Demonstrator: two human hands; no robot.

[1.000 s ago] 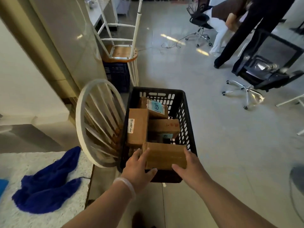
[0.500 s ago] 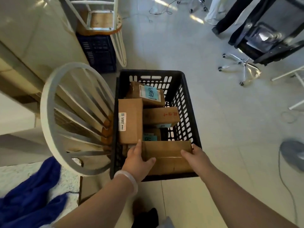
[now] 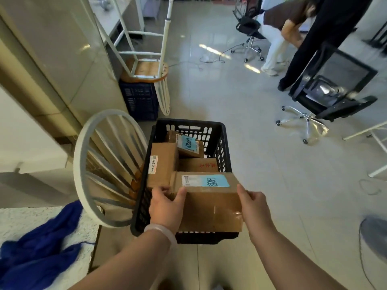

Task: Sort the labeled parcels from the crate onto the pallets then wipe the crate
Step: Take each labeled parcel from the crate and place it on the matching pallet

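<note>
Blue-labeled parcel (image 3: 206, 200) gripped between left hand (image 3: 166, 208) and right hand (image 3: 254, 210), over near end of black crate (image 3: 222, 143).

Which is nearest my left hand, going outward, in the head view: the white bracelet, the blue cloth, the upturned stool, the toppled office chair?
From the left hand:
1. White bracelet, on that wrist.
2. Blue cloth, lower left.
3. Upturned stool, far ahead on the dark crate.
4. Toppled office chair, far right.

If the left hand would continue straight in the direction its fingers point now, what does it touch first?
Most likely the upright parcel with the white barcode label in the black crate. The left hand grips the blue-labelled parcel, fingers pointing forward; depth is uncertain.
</note>
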